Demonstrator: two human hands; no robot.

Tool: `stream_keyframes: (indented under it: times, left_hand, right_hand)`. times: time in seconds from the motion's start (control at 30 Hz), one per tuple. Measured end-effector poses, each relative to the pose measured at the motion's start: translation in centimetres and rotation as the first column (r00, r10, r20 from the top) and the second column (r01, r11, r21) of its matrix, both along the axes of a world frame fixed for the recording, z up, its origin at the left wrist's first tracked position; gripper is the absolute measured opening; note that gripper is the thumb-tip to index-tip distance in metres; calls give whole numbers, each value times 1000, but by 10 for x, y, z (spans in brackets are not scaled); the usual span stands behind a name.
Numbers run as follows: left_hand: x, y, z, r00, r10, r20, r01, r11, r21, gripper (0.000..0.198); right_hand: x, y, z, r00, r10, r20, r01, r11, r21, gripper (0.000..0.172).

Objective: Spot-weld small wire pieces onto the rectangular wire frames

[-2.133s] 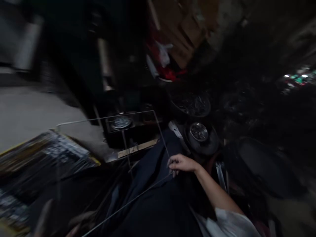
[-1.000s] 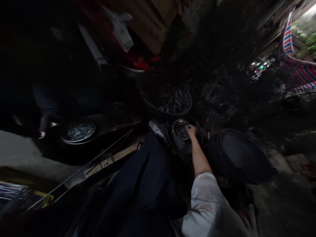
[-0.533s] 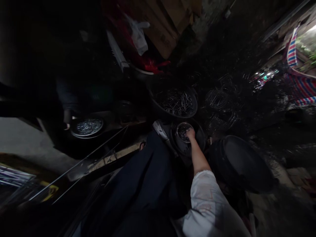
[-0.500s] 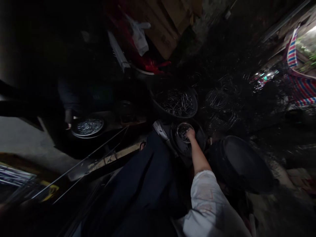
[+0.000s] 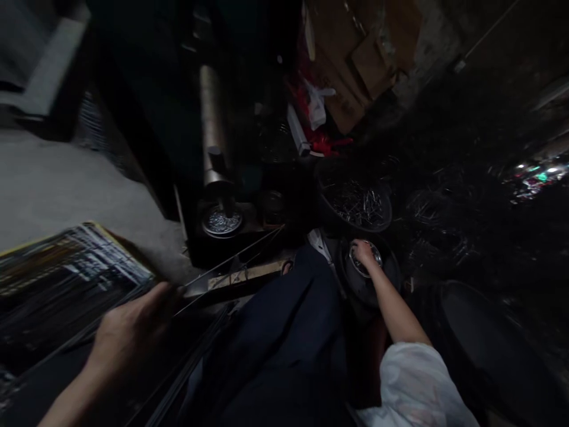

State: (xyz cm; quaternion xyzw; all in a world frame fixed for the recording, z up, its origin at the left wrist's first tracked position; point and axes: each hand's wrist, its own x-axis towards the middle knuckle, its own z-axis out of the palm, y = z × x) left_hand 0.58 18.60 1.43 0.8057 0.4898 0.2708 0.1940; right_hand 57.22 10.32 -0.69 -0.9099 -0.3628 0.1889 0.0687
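Observation:
My right hand (image 5: 362,252) reaches into a round metal bowl (image 5: 377,255) of small shiny pieces, fingers bent down and closed; what they hold is hidden. The bowl sits on a dark round container (image 5: 391,287) to the right of my knee. At the left, my left hand (image 5: 131,326) is curled closed beside two thin metal rods (image 5: 231,258) that slant up towards the middle. Its fingertips are dark and blurred, so their grip on the rods is unclear.
A dark tub (image 5: 386,222) of thin metal sticks stands beyond the bowl. A dish (image 5: 222,224) of shiny bits lies beneath a machine shaft (image 5: 213,118). Yellow-edged rack (image 5: 93,228) with metal strips is at left; a large black round container (image 5: 480,332) is at right.
The view has swung left, so things sit further right. My left hand has come into view beside the rods. Within the bowl, my right hand has shifted from the right side to the left.

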Motion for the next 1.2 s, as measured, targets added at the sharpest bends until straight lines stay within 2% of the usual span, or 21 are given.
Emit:
stream_keyframes:
  times: [0.1,0.2,0.27,0.4,0.5,0.63,0.73,0.83,1.0,1.2]
  left_hand:
    - [-1,-2,5,1000,5,3,-5,999,49,29]
    - [-1,-9,9,999,37,16,-38,998,56,27]
    - [-2,-14,10,999,45,25,-46,997,65,26]
    - [-10,-19,7,997,67,32,-70,994,89,27]
    - [-16,-21,3,995,83,49,-88,988,127,29]
    - [-22,-22,-1,994,90,68,-100,982,160,27]
    - [-25,-24,0,993,83,84,-95,984,151,26]
    - [-27,-26,2,992,61,107,-78,983,165,25]
    - [-27,-29,1,989,58,133,-83,978,193,22]
    - [-28,-32,1,994,55,91,-74,970,230,21]
  right_hand:
    - [-49,26,19,985,120,-123,-93,975,203,31]
    - [-120,48,28,878,301,-373,-70,850,522,25]
    - [-173,61,26,779,398,-485,1,773,635,23]
    - [-261,86,12,635,433,-640,156,740,654,28]
    - [-302,101,4,474,393,-788,351,736,579,32]
    - [-331,107,10,287,396,-872,525,696,489,31]
    - [-339,107,19,232,396,-889,575,681,453,29]
    - [-344,108,23,238,389,-890,590,670,451,28]
    - [-348,112,19,301,380,-875,587,649,484,30]
    - [-349,112,18,364,393,-845,561,632,535,29]
